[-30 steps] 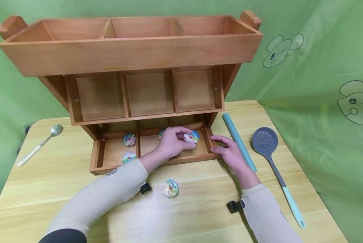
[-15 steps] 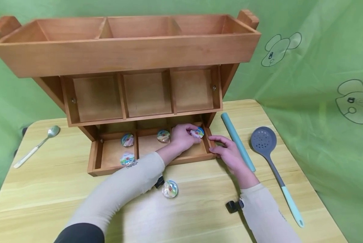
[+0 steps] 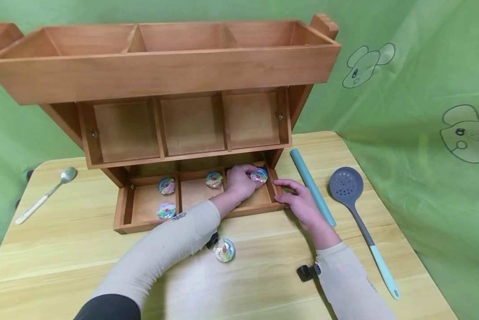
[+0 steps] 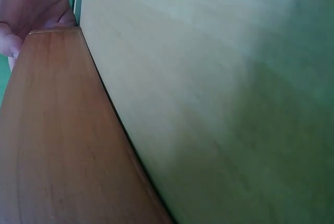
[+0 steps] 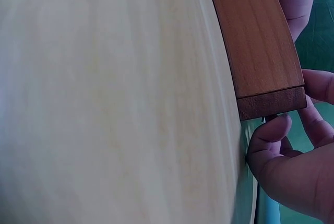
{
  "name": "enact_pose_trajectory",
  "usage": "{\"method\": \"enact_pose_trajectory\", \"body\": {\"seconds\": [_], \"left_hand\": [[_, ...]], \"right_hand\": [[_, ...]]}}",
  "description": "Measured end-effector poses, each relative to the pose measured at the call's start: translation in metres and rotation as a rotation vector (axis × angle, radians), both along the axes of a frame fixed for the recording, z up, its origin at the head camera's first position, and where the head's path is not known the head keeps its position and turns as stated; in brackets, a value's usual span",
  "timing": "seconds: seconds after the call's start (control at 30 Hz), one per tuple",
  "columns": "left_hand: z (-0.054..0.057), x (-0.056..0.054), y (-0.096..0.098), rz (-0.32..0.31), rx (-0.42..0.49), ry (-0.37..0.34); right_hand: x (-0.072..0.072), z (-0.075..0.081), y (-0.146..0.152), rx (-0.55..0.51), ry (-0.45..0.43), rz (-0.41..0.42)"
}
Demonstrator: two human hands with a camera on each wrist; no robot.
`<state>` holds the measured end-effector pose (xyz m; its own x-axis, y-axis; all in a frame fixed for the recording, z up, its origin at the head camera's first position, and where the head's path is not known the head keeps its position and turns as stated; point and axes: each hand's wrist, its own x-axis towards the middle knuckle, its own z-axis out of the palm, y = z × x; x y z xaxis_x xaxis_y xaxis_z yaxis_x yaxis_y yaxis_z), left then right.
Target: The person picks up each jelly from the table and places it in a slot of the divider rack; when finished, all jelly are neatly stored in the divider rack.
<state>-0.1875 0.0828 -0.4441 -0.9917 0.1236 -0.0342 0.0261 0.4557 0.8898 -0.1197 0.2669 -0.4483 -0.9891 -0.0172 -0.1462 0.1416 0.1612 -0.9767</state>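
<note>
My left hand (image 3: 241, 181) reaches into the right compartment of the bottom tray of a wooden tiered shelf (image 3: 163, 71). It pinches a small jelly cup (image 3: 259, 175) with a printed lid; its palm hides part of that compartment. At the tray's right end, my right hand (image 3: 301, 202) holds the side wall, thumb and fingertips at the rim; the right wrist view shows its bent thumb (image 5: 276, 127) against the end. Two similar cups, one behind (image 3: 167, 186) and one in front (image 3: 166, 210), sit in the left compartment. Another cup (image 3: 214, 180) lies in the middle one.
A further jelly cup (image 3: 224, 250) lies on the table (image 3: 263, 266) before the shelf. To the right are a blue-green rod (image 3: 312, 186) and a grey skimmer (image 3: 346, 186) with a mint handle. At left lies a spoon (image 3: 47, 195). The shelf's upper tiers overhang the bottom tray.
My left hand has moved right and a little back with the jelly cup, uncovering the cup in the middle compartment. My right hand stays at the tray's end. The head view has shifted slightly.
</note>
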Motion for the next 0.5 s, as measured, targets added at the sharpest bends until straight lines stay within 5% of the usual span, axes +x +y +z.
{"method": "enact_pose_trajectory", "body": {"seconds": [0.5], "left_hand": [[0.0005, 0.0035, 0.0038, 0.076, -0.005, -0.002]], "right_hand": [[0.0005, -0.0017, 0.0003, -0.006, 0.003, -0.007]]}}
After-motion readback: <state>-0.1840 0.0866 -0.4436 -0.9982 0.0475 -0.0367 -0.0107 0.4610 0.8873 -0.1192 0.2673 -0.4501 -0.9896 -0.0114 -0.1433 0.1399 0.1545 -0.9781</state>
